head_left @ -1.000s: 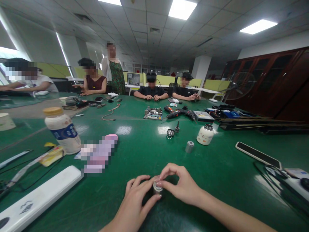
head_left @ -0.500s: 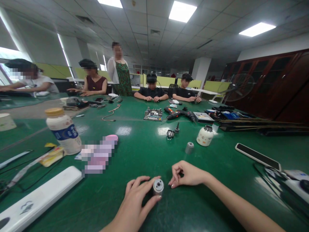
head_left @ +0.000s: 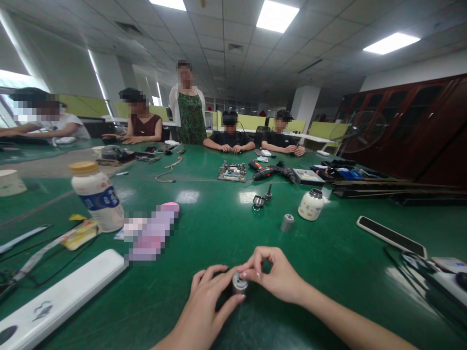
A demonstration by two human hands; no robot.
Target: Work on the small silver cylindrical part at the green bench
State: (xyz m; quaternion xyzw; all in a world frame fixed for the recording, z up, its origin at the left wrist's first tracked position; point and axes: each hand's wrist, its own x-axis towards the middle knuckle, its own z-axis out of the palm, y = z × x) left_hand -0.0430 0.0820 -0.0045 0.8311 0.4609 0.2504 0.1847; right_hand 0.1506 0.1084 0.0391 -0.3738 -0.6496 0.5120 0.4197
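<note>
A small silver metal cylinder (head_left: pixel 240 287) stands upright on the green table (head_left: pixel 204 223), near its front edge. My left hand (head_left: pixel 211 301) grips it from the left, with the thumb at its lower side and the forefinger along the top edge. Over the cylinder's top, my right hand (head_left: pixel 272 272) is closed in a pinch, its fingertips touching or nearly touching the top face. Whatever those fingertips hold, if anything, is hidden. A second silver cylinder (head_left: pixel 287 222) stands farther back to the right, beside a white patterned jar (head_left: pixel 311 204).
Left are a white power strip (head_left: pixel 69 296), a bottle (head_left: pixel 98 197) and a blurred pink packet (head_left: pixel 155 233). A phone (head_left: pixel 390 236) and cables lie right. Farther back are small metal parts (head_left: pixel 258 201), a circuit board (head_left: pixel 232 171), power tools (head_left: pixel 272 171) and several people.
My right hand has moved left onto the top of the cylinder, its fingers now pinched there. My left hand keeps its grip. The standing person in the background has shifted slightly right.
</note>
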